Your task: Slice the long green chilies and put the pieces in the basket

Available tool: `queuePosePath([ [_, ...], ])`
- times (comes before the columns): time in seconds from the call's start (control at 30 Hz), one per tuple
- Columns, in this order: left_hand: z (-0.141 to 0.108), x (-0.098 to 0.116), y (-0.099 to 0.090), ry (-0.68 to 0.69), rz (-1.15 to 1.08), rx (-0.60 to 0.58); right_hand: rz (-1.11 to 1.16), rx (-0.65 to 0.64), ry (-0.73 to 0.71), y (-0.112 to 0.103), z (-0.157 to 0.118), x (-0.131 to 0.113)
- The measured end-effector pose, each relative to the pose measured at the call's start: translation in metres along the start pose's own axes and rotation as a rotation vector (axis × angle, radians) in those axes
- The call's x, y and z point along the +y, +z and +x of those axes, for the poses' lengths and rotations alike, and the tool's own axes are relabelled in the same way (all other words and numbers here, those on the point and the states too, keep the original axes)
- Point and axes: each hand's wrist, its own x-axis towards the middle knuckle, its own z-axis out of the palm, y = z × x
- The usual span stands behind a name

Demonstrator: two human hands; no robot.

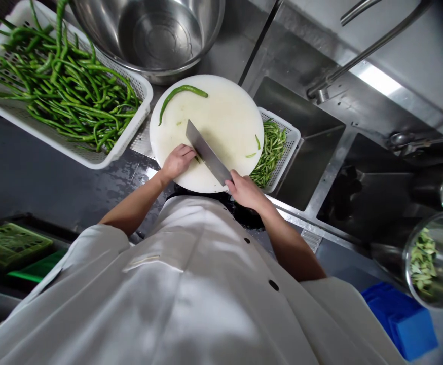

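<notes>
A cleaver [208, 153] is in my right hand [242, 190], its fingers wrapped round the handle. The blade stands over the round white cutting board [225, 106]. My left hand [179, 161] is on the board with its fingers curled together against the left side of the blade. A bit of green pepper [197, 159] shows at those fingertips; most of it is hidden. One whole long green pepper [183, 89] lies curved at the board's far left. A few cut slivers [258, 142] rest near the right edge.
A white basket [96, 163] heaped with long green peppers stands left. Behind the board is a large steel bowl [160, 63]. A smaller white basket [294, 136] of cut pepper pieces sits at the right, by a steel sink [312, 152] with a tap [322, 91].
</notes>
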Motion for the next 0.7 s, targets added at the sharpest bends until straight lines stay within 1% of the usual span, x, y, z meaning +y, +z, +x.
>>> queuePosePath([
  [0.07, 0.0, 0.0, 0.001, 0.004, 0.01, 0.001, 0.007, -0.03, 0.0, -0.006, -0.015, 0.005],
  [0.13, 0.0, -0.001, 0.002, 0.002, 0.018, -0.011, 0.05, -0.064, -0.005, -0.005, -0.016, 0.003],
  [0.2, -0.001, -0.001, 0.003, -0.007, 0.019, -0.027, 0.107, -0.055, -0.003, 0.004, -0.002, -0.003],
  [0.3, 0.0, 0.003, 0.002, -0.028, 0.0, -0.061, 0.187, 0.04, 0.011, 0.023, 0.026, -0.012],
  [0.37, 0.003, 0.003, -0.002, -0.031, -0.031, -0.084, 0.263, 0.053, 0.019, 0.031, 0.034, -0.01],
  [0.4, 0.006, 0.0, -0.007, -0.042, -0.047, -0.084, 0.302, 0.045, 0.019, 0.033, 0.032, -0.007],
  [0.47, 0.02, -0.012, -0.019, -0.117, -0.053, -0.031, 0.359, 0.038, 0.018, 0.035, 0.019, 0.001],
  [0.53, 0.04, -0.035, -0.035, -0.277, 0.005, 0.08, 0.392, 0.045, -0.006, 0.039, 0.001, 0.006],
  [0.6, 0.063, -0.064, -0.049, -0.461, 0.096, 0.184, 0.441, 0.018, -0.047, 0.046, -0.011, 0.008],
  [0.67, 0.082, -0.09, -0.056, -0.6, 0.111, 0.221, 0.54, -0.018, -0.061, 0.055, -0.011, 0.01],
  [0.7, 0.088, -0.1, -0.056, -0.655, 0.09, 0.217, 0.609, -0.022, -0.048, 0.06, -0.006, 0.015],
])
